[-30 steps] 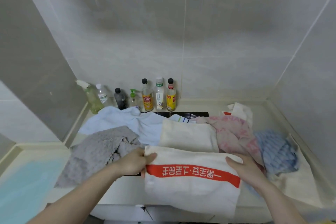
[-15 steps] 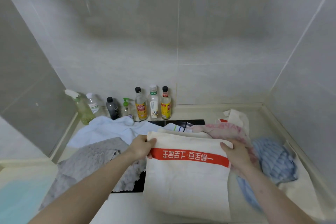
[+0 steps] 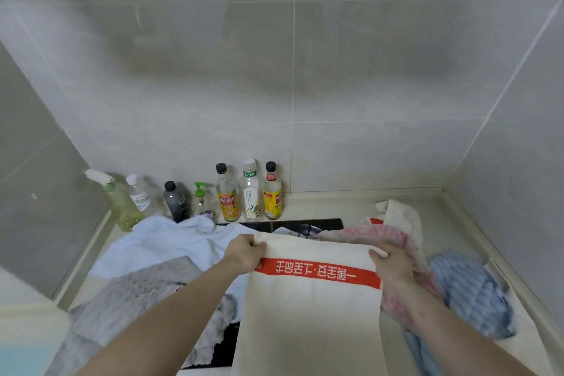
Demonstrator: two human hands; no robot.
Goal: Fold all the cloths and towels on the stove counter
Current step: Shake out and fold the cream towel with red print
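The stove counter [image 3: 341, 204] runs wall to wall under grey tile, and cloths cover most of it. Largest in view is the cream cloth with the red printed band [image 3: 311, 305], lying at six o'clock over the middle of the counter and hanging toward the near edge. At nine o'clock from it sprawls a grey nubbly towel [image 3: 131, 299], with a pale blue-white towel [image 3: 164, 241] behind that at ten o'clock. At three o'clock lie a crumpled pink cloth [image 3: 393, 238] and, further out, a blue striped towel [image 3: 470, 287]; another cream cloth [image 3: 399, 215] sits at one o'clock near the back wall. A row of bottles [image 3: 250, 192] stands at twelve o'clock against the tiles.

The left hand [image 3: 244, 255] pinches the cream cloth's far left corner, fingers curled over the edge. The right hand [image 3: 390, 262] holds the far right corner, thumb on top; its fingers appear tucked beneath, so I cannot tell how they lie.

The cloth looks light, thin and limp, like woven cotton: it drapes flat with no stiffness and should crease readily. Nothing here is fragile or slippery. Corners are the sensible hold, kept taut between both hands so the edges meet squarely; a mid-edge grip would let it sag and bunch.
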